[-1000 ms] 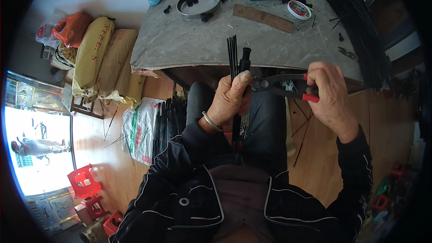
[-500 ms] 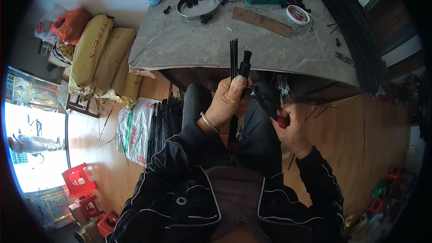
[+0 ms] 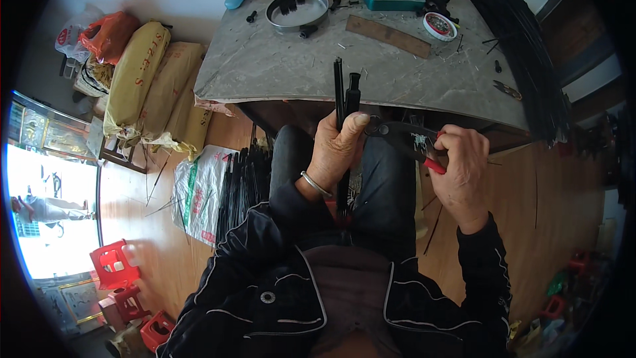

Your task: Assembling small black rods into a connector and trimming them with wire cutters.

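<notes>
My left hand (image 3: 333, 152) is closed around a bundle of thin black rods (image 3: 338, 86) and a black tubular piece (image 3: 353, 96), all held upright between my knees in front of the table. Its thumb lies across the tubular piece. A pair of pincers (image 3: 397, 130) with red grips is in my right hand (image 3: 466, 176). The pincers' handles are spread apart, and their round jaws are close beside my left thumb. Whether the jaws touch the tubular piece or a wire, I cannot tell. The lower ends of the rods are partly hidden by my left hand and sleeve.
On the grey table (image 3: 265, 69) are a round metal tray (image 3: 297, 26), a teal box (image 3: 393, 6), a flat wooden strip (image 3: 387, 36), a small round dish (image 3: 440, 34) and cutters (image 3: 507, 89). Black rods (image 3: 240, 189) lie by my left leg; sacks (image 3: 136, 83) stand farther left.
My right hand has moved up and to the right, and the pincers have swung level with their handles wider apart. My left hand has shifted slightly left with the rods.
</notes>
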The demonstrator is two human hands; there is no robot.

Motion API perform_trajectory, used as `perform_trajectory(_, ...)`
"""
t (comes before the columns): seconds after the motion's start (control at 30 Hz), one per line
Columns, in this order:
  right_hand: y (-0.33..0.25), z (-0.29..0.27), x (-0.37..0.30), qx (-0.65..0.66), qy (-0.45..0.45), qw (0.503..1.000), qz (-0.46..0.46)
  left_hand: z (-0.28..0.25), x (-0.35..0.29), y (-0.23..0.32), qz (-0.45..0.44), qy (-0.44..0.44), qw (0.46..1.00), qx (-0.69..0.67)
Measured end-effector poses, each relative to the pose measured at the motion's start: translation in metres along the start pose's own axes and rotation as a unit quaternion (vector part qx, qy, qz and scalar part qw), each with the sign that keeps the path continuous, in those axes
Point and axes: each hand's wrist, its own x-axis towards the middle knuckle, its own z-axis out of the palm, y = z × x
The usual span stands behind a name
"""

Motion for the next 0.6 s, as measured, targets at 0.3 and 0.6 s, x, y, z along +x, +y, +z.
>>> perform_trajectory(0.3,-0.003,0.006,-0.02,0.171,-0.113,0.976,0.069,-0.003,0.0,0.002,-0.027,0.018,0.999,-0.016)
perform_trajectory(0.6,0.002,-0.003,-0.023,0.676,-0.452,0.452,0.367,0.003,0.0,0.011,-0.013,-0.002,1.0,0.0)
